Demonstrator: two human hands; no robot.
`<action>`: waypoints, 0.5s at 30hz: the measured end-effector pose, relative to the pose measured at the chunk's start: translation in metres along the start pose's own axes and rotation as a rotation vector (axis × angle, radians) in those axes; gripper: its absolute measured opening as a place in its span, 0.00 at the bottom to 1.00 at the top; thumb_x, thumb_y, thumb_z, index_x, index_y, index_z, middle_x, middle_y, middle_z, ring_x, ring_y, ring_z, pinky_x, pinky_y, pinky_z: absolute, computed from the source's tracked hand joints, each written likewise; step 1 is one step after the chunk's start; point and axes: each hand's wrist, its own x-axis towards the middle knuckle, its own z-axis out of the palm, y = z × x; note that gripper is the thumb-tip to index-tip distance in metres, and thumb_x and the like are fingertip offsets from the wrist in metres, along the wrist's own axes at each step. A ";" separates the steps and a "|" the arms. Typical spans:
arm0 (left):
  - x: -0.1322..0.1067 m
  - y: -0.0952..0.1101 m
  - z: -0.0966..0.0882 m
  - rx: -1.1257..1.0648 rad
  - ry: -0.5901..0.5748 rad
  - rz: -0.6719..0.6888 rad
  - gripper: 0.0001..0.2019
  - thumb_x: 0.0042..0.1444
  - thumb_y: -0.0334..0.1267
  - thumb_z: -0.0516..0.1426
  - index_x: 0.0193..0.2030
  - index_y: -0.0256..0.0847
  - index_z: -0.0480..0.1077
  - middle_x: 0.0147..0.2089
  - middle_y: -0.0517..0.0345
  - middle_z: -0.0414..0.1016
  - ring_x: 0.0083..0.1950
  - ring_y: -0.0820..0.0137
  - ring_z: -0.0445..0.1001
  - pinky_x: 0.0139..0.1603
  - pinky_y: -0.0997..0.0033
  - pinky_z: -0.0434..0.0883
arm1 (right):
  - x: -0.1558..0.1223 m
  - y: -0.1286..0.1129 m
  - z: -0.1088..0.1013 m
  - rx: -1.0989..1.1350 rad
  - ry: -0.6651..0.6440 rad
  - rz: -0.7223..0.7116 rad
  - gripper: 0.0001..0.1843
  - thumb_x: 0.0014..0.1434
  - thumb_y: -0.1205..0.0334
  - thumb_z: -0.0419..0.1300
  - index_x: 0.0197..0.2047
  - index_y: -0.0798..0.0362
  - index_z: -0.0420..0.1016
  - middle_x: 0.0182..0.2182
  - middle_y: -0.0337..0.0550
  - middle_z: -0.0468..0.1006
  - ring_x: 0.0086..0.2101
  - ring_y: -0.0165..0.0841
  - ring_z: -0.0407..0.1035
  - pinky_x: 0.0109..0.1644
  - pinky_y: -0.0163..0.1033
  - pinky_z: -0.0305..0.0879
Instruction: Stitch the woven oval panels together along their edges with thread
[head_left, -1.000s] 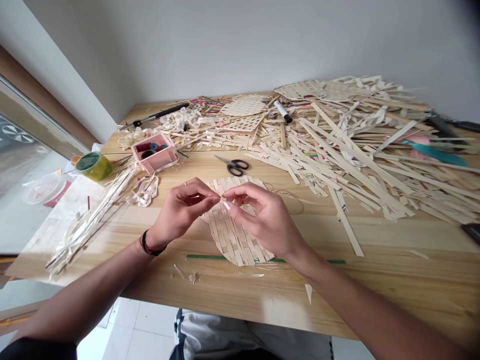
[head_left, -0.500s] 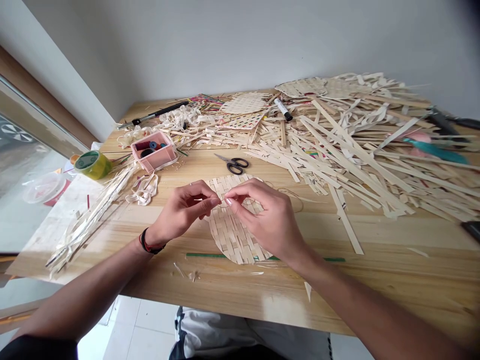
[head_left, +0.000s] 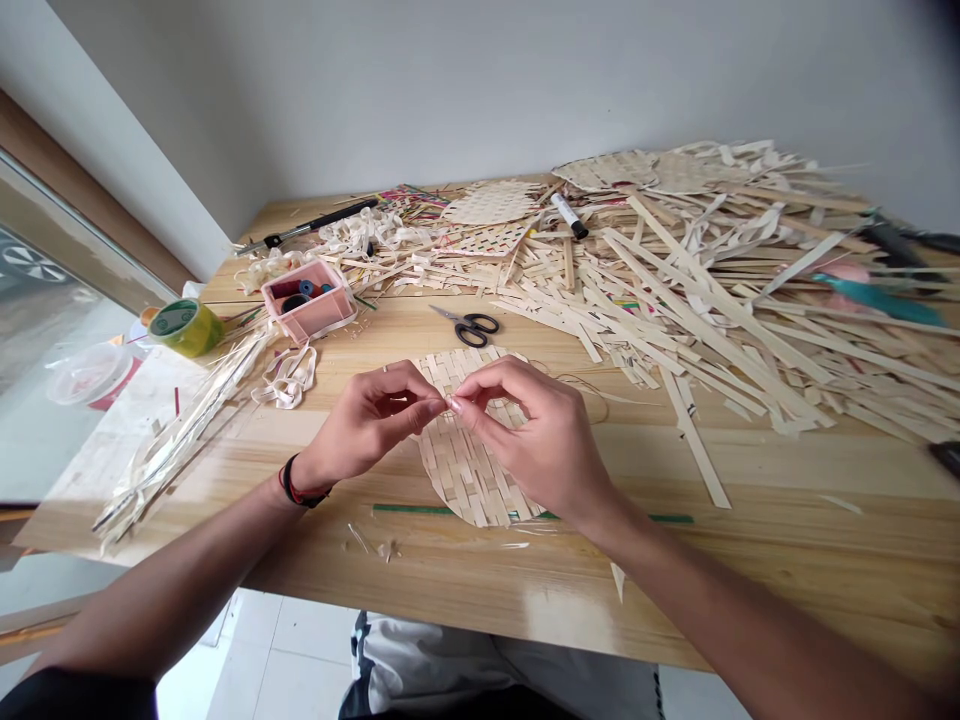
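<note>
Pinching thumb against forefinger, your left hand (head_left: 379, 415) hangs over the left part of the mat (head_left: 469, 475). Your right hand (head_left: 540, 425) pinches the same way over the mat's right part, and the tips of both hands meet or nearly meet above it. You may have something fine between them, but it is too small to tell. The mat, woven from pale strips, lies on the table (head_left: 750, 570) in front of you, partly hidden by your hands.

Just beyond the mat are the scissors (head_left: 472, 326), their blades pointing left. A loose thread (head_left: 600, 395) curls at the mat's right side. A green strip (head_left: 412, 510) runs along its near edge, passing out on both sides. Left of the mat and farther back you have the pink box (head_left: 319, 315) with spools (head_left: 305, 287) in it; the tape (head_left: 186, 330) stands farther left. The pile of strips (head_left: 720, 330) spreads beyond the mat and to its right, with a marker (head_left: 568, 215) on top.
</note>
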 end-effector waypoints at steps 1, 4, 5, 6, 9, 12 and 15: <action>0.000 0.000 0.000 0.005 0.004 0.006 0.14 0.66 0.47 0.69 0.36 0.37 0.83 0.34 0.58 0.74 0.30 0.76 0.71 0.29 0.74 0.69 | 0.000 0.000 0.000 0.013 -0.003 0.012 0.08 0.66 0.74 0.66 0.39 0.51 0.79 0.34 0.38 0.82 0.33 0.30 0.76 0.41 0.37 0.73; 0.000 -0.002 0.000 0.040 0.020 0.021 0.12 0.66 0.45 0.69 0.37 0.38 0.83 0.33 0.57 0.75 0.30 0.76 0.71 0.29 0.74 0.69 | -0.001 0.000 0.001 0.064 -0.022 0.062 0.06 0.66 0.73 0.66 0.39 0.52 0.80 0.35 0.38 0.83 0.34 0.29 0.77 0.41 0.37 0.73; 0.000 -0.002 0.000 0.054 0.026 0.029 0.12 0.66 0.44 0.69 0.37 0.38 0.83 0.33 0.57 0.75 0.30 0.75 0.72 0.30 0.74 0.69 | -0.001 0.001 0.001 0.087 -0.030 0.084 0.05 0.66 0.71 0.66 0.39 0.52 0.80 0.35 0.38 0.83 0.34 0.30 0.77 0.41 0.38 0.74; 0.000 -0.003 0.000 0.065 0.032 0.037 0.11 0.67 0.44 0.69 0.37 0.38 0.83 0.34 0.56 0.75 0.31 0.75 0.72 0.30 0.74 0.70 | -0.001 0.001 0.001 0.112 -0.040 0.109 0.04 0.66 0.70 0.66 0.39 0.51 0.81 0.36 0.39 0.84 0.35 0.31 0.78 0.42 0.39 0.74; 0.000 -0.004 0.000 0.091 0.053 0.069 0.10 0.67 0.41 0.68 0.37 0.38 0.83 0.34 0.56 0.77 0.31 0.75 0.73 0.32 0.73 0.70 | -0.001 0.002 0.000 0.200 -0.071 0.207 0.01 0.66 0.66 0.67 0.40 0.51 0.81 0.36 0.40 0.84 0.36 0.34 0.80 0.43 0.41 0.76; -0.001 -0.005 -0.001 0.129 0.079 0.105 0.08 0.67 0.38 0.67 0.37 0.38 0.83 0.34 0.55 0.77 0.32 0.74 0.73 0.33 0.74 0.71 | -0.001 0.005 -0.001 0.303 -0.116 0.333 0.03 0.66 0.61 0.69 0.40 0.51 0.82 0.36 0.41 0.85 0.36 0.34 0.80 0.43 0.41 0.77; -0.002 -0.006 -0.001 0.170 0.096 0.135 0.07 0.68 0.36 0.66 0.37 0.38 0.83 0.34 0.55 0.78 0.33 0.74 0.74 0.33 0.75 0.71 | 0.000 0.007 -0.001 0.406 -0.144 0.421 0.08 0.64 0.56 0.71 0.40 0.52 0.83 0.36 0.42 0.85 0.36 0.34 0.80 0.43 0.40 0.77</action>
